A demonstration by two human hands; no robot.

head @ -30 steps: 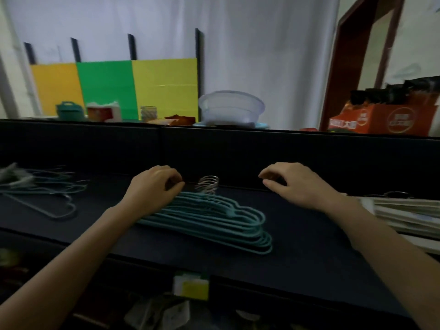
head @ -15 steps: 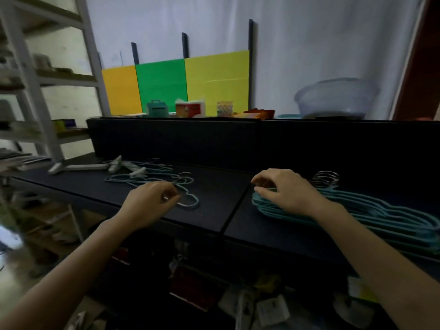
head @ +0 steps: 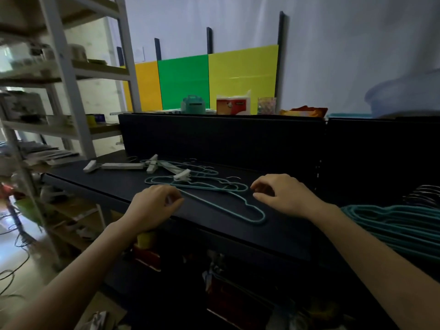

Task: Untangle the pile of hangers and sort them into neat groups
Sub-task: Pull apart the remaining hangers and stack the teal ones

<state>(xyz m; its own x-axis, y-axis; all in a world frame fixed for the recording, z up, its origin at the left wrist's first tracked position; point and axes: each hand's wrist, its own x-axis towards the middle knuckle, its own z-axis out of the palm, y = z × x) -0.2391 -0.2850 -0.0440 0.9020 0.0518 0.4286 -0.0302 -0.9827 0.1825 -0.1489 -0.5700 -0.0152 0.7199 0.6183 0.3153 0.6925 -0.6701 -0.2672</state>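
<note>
1. Head view: the only print is on a red and white box [head: 232, 105] on the ledge behind the worktop [head: 238, 236], and it is too blurred to read.
2. A loose tangle of teal hangers [head: 190, 179] lies flat on the dark worktop, between and just beyond the two hands. Their long axes run roughly left to right.
3. The nearest teal hanger [head: 238, 211] lies flat at a slant. Its long axis runs from the far left by the left hand to a rounded shoulder end pointing near right.
4. White clip hangers [head: 123, 166] lie at the far left of the tangle, lengthwise along the worktop's back edge.
5. A neat stack of teal hangers [head: 392, 225] sits at the right edge, long axis left to right, with its metal hooks [head: 422, 194] on the far side.
6. Left hand [head: 154, 206]: the fingers are curled, with the tips together at the slanted hanger's left end. I cannot tell whether they pinch the wire.
7. Right hand [head: 285, 196]: the fingers are loosely bent with the thumb out, the tips just beside the tangle's right end, grasping nothing that shows.
</note>
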